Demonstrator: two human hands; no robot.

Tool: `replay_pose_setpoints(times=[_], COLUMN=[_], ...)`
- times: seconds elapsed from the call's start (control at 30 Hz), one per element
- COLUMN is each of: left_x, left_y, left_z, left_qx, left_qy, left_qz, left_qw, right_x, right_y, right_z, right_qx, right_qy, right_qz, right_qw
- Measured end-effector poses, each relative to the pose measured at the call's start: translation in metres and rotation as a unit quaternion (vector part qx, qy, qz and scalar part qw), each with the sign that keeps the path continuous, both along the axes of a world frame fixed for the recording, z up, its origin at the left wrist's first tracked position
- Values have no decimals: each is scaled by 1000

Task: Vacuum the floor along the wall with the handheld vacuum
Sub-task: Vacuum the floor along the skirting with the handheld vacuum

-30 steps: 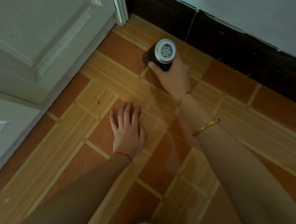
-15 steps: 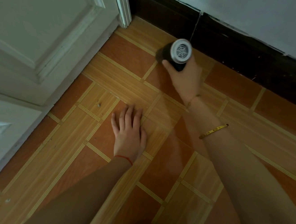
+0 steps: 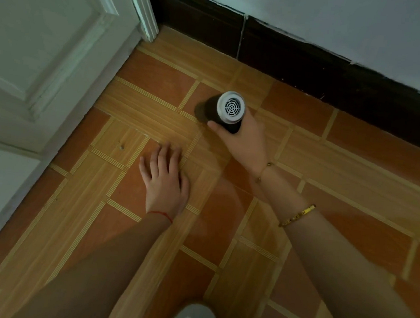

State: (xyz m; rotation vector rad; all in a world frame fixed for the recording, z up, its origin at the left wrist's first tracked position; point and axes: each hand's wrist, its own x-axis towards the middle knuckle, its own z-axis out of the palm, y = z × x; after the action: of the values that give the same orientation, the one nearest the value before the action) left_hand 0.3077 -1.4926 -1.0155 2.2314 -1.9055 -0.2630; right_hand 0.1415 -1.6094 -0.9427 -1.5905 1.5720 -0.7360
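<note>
Mid-sweep, by the look of it: right hand (image 3: 241,138) wrapped around a vacuum (image 3: 224,110), a dark cylinder with a pale round vented cap facing up, nose down on the floor (image 3: 286,230) near the far wall (image 3: 345,23). Left hand (image 3: 165,180) flat and open on the tiles, holding nothing, likely bracing. Glossy orange tiles with wood-grain bands; dark skirting (image 3: 315,69); white panelled door (image 3: 42,48) at left. Next, probably sliding the nozzle along the skirting, nose kept low.
</note>
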Motion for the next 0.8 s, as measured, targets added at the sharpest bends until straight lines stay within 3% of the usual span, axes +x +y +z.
replay_pose_setpoints(times=[0.3, 0.6, 0.8], left_x=[-2, -5, -33], left_y=[1, 5, 9], left_z=[-5, -3, 6], left_qx=[-4, 2, -16], left_qy=[-34, -27, 7], left_qz=[-1, -17, -74], left_qw=[999, 999, 997], right_x=[-62, -68, -91], right_y=[42, 101, 131], right_z=[8, 20, 22], right_qx=[1, 76, 80], right_qy=[34, 27, 21], right_qz=[-114, -1, -61], right_qw=[993, 997, 995])
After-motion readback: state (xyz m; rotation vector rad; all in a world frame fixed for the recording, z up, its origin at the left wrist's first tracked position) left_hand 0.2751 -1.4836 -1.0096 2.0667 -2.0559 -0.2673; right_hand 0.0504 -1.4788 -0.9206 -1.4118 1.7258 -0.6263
